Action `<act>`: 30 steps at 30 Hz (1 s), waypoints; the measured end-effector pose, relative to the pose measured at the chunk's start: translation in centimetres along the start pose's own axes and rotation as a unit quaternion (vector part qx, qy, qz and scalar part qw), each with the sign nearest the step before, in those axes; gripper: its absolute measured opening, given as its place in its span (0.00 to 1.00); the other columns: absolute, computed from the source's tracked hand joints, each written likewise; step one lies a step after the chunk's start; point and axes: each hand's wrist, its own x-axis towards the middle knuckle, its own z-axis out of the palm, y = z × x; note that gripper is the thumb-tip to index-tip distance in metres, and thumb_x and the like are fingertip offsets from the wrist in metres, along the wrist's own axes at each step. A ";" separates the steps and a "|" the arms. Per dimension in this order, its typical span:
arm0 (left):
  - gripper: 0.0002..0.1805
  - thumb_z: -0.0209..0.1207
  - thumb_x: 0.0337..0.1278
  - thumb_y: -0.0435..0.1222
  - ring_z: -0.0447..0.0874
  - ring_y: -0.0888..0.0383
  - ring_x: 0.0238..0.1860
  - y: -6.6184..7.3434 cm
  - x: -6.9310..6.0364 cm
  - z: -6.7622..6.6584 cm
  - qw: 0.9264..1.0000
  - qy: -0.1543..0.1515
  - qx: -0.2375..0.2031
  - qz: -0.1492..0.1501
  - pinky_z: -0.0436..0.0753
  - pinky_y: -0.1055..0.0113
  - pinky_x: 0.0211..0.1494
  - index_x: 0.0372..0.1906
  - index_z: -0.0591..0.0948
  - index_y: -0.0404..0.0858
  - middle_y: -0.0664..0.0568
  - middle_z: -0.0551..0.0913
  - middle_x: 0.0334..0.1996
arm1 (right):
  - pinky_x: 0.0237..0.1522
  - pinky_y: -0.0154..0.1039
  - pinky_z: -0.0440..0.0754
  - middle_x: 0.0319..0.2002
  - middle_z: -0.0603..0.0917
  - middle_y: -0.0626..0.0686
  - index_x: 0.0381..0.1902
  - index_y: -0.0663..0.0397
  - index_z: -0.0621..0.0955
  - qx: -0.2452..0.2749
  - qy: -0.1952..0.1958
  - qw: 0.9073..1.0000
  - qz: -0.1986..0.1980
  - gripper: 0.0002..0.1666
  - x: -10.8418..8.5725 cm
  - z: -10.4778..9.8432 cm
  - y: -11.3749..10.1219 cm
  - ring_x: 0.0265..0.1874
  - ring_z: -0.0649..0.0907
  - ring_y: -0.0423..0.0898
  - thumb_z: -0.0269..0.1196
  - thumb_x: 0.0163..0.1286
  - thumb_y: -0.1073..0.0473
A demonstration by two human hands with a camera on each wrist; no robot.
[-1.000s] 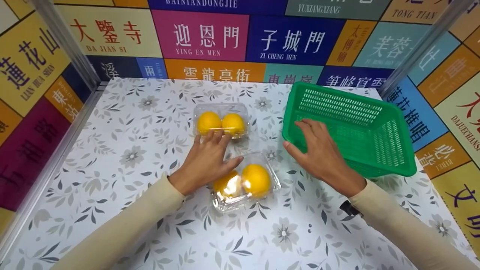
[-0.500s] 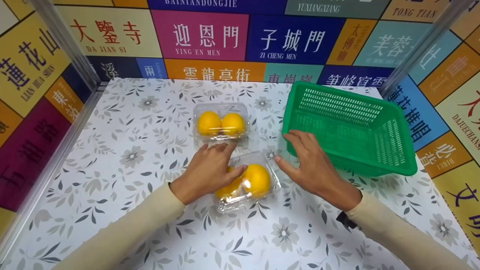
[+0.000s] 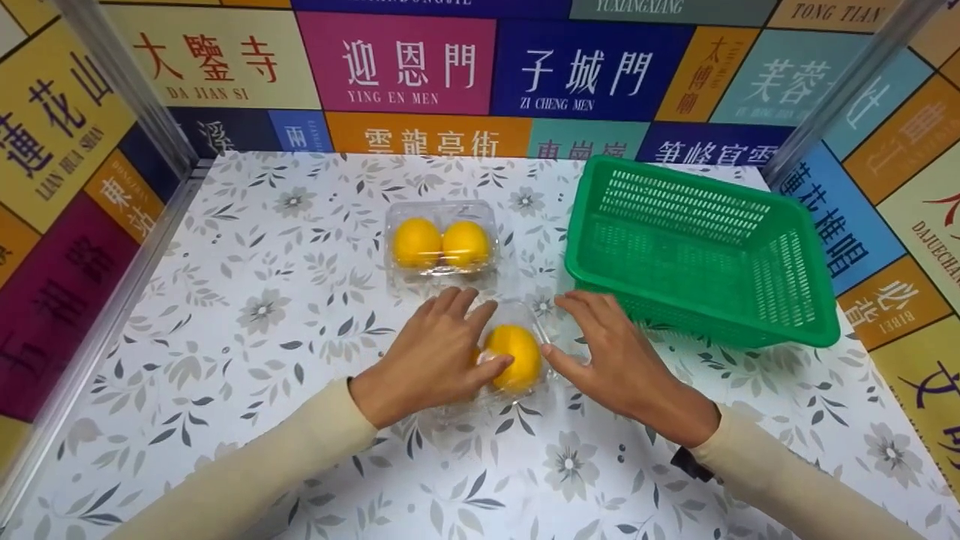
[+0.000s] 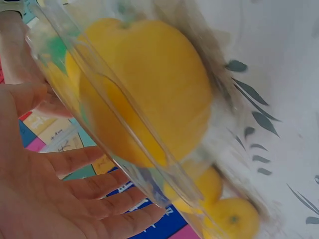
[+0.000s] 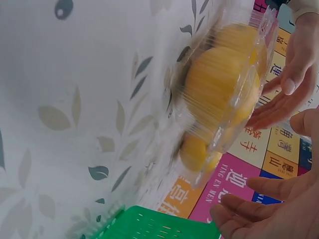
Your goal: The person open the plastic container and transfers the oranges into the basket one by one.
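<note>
A clear plastic clamshell box (image 3: 517, 394) with two yellow-orange round fruits (image 3: 517, 352) in it lies on the table between both hands. My left hand (image 3: 435, 352) hovers over its left side with fingers loosely spread, hiding one fruit and part of the lid in the head view. In the left wrist view, those fingers lie along the lid's edge; whether they touch it I cannot tell. My right hand (image 3: 626, 360) is at the box's right side, thumb and fingers apart, holding nothing. Farther back sits a second clamshell box (image 3: 442, 210), likewise holding two such fruits.
A green plastic basket (image 3: 690, 270) with slotted walls stands at the back right, nothing visible inside, close behind my right hand. Floral-patterned table covering (image 3: 262, 420) spreads all around. Panels with printed lettering (image 3: 405, 67) enclose the back and sides.
My left hand has drawn back from the far box and come down over the near one. My right hand has moved from the basket's edge toward the near box's right side.
</note>
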 end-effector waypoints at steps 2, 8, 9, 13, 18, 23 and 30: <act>0.40 0.58 0.76 0.63 0.78 0.35 0.69 0.4 -0.1 0.0 1.000 -0.012 -0.003 0.002 0.81 0.38 0.71 0.74 0.80 0.35 0.33 0.80 0.70 | 0.67 0.60 0.82 0.71 0.80 0.62 0.74 0.62 0.79 0.002 -0.002 1.000 0.000 0.38 -0.3 0.2 0.1 0.68 0.77 0.60 0.73 0.75 0.47; 0.39 0.57 0.77 0.63 0.75 0.31 0.74 1.5 -0.2 0.1 0.999 -0.036 -0.005 0.014 0.78 0.33 0.72 0.74 0.79 0.37 0.33 0.77 0.73 | 0.70 0.60 0.79 0.71 0.80 0.61 0.74 0.62 0.77 0.014 -0.012 1.000 0.000 0.39 -1.2 0.9 0.0 0.67 0.77 0.59 0.72 0.75 0.46; 0.39 0.57 0.77 0.64 0.74 0.31 0.74 1.6 -0.2 0.1 0.999 -0.041 -0.004 0.015 0.77 0.33 0.73 0.74 0.78 0.37 0.33 0.77 0.74 | 0.70 0.61 0.79 0.71 0.80 0.61 0.74 0.62 0.77 0.015 -0.014 1.000 -0.001 0.40 -1.3 1.0 0.0 0.67 0.77 0.59 0.73 0.74 0.45; 0.42 0.54 0.77 0.66 0.72 0.30 0.77 1.9 -0.2 0.2 0.998 -0.061 0.001 0.019 0.75 0.32 0.75 0.77 0.76 0.38 0.34 0.74 0.76 | 0.71 0.62 0.79 0.72 0.79 0.62 0.76 0.63 0.75 0.015 -0.023 1.000 -0.002 0.43 -2.1 1.7 -0.1 0.68 0.77 0.59 0.73 0.73 0.44; 0.44 0.52 0.77 0.68 0.68 0.30 0.79 2.1 -0.3 0.4 0.996 -0.083 0.007 0.022 0.72 0.29 0.75 0.79 0.74 0.40 0.35 0.70 0.80 | 0.70 0.61 0.80 0.73 0.77 0.62 0.78 0.62 0.73 0.026 -0.046 0.999 0.013 0.47 -2.7 2.3 -0.2 0.70 0.77 0.59 0.74 0.72 0.42; 0.44 0.55 0.75 0.67 0.64 0.30 0.81 2.2 -0.3 0.7 0.994 -0.100 0.020 0.025 0.69 0.27 0.76 0.81 0.72 0.41 0.36 0.66 0.83 | 0.69 0.62 0.80 0.72 0.77 0.62 0.78 0.62 0.73 0.031 -0.061 0.997 0.024 0.48 -3.2 2.7 -0.3 0.70 0.77 0.59 0.75 0.71 0.41; 0.47 0.59 0.73 0.66 0.61 0.31 0.83 2.4 -0.1 1.0 0.993 -0.108 0.044 0.033 0.69 0.27 0.76 0.85 0.67 0.43 0.38 0.61 0.86 | 0.70 0.62 0.81 0.73 0.76 0.64 0.83 0.62 0.68 0.042 -0.089 0.994 0.050 0.54 -3.2 3.1 -0.3 0.69 0.78 0.60 0.74 0.70 0.40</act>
